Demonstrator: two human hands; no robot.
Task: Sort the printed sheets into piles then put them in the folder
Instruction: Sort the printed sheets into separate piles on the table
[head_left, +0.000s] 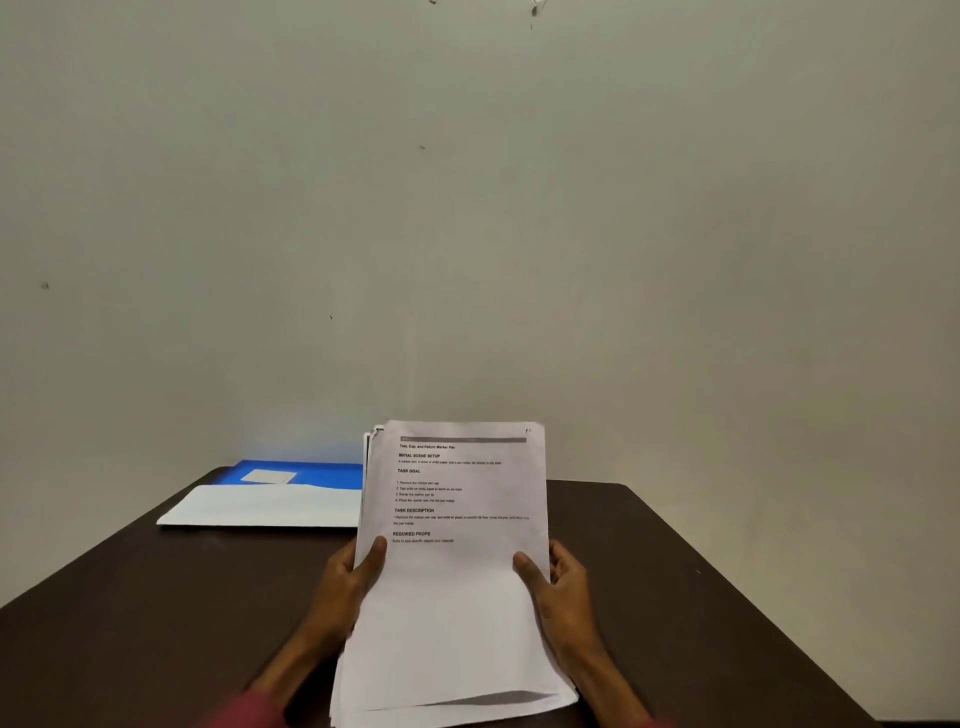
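both hands grip sheets — hiding folder edge, table

Top sheet of the white printed paper stack read, top to btm: "Test, Cap, and Return Marker Pen", "INITIAL SCENE SETUP", "TASK GOAL", "TASK DESCRIPTION", "REQUIRED PROPS". Small body txt under each hdg was too blurred to read.

place: plain office-like room | evidence: dark desk, bare wall, blue folder
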